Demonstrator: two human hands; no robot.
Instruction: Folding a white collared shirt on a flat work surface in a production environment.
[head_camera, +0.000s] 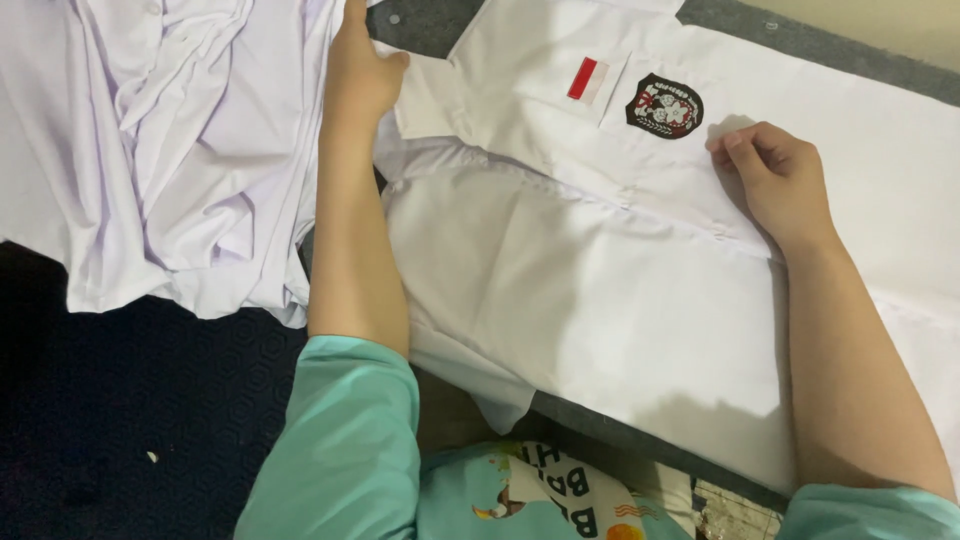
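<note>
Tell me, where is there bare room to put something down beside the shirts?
The dark blue surface below the crumpled white cloth and beside the left hand's sleeve is bare. The grey strip above the flat white shirt is narrow. Between the garments is crowded.

A red-and-white rectangular patch (587, 79) sat on the white shirt (620, 290), just beside a black shield-shaped badge (664, 105).

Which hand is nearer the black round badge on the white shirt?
Right. The right hand rests on the white shirt just right of the black round badge. The left hand is far off, at the shirt's collar end.
</note>
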